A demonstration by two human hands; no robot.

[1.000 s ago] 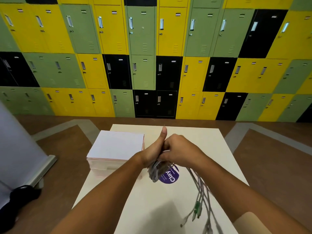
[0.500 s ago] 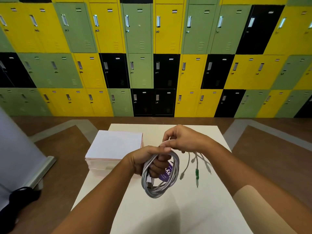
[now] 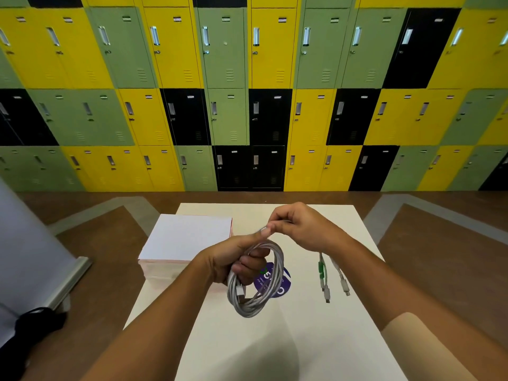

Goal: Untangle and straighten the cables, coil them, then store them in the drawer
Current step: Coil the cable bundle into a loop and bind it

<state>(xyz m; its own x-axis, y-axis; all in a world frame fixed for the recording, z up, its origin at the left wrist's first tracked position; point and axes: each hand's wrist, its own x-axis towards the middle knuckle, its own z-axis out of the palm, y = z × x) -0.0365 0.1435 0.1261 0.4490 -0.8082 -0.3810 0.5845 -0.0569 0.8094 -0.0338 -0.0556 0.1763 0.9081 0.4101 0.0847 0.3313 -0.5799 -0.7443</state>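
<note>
Left hand [image 3: 233, 264] is clenched round the top of the grey cable coil [image 3: 248, 312], held just above the white table [image 3: 302, 347], loops hanging free below the fist. Right hand [image 3: 301, 226] pinches the tail strand between thumb and fingertips, close above the left thumb. The loose connector ends [image 3: 327, 294], one with a green sleeve, dangle from under the right hand. Risk, judged: the hanging plugs swing and catch in the loops as the tail goes round, re-knotting the bundle. A slack left grip would let the springy loops fan out and drop. The USB plug [image 3: 241, 291] inside the ring may also hook a strand. Storage: no drawer plainly seen; the white box [image 3: 189, 237] at table left may be it, cannot tell. Writing: purple round sticker [image 3: 284, 283] on the table has white lettering, mostly hidden behind the coil, unreadable. Locker [image 3: 269, 50] label plates are too small to read.
</note>
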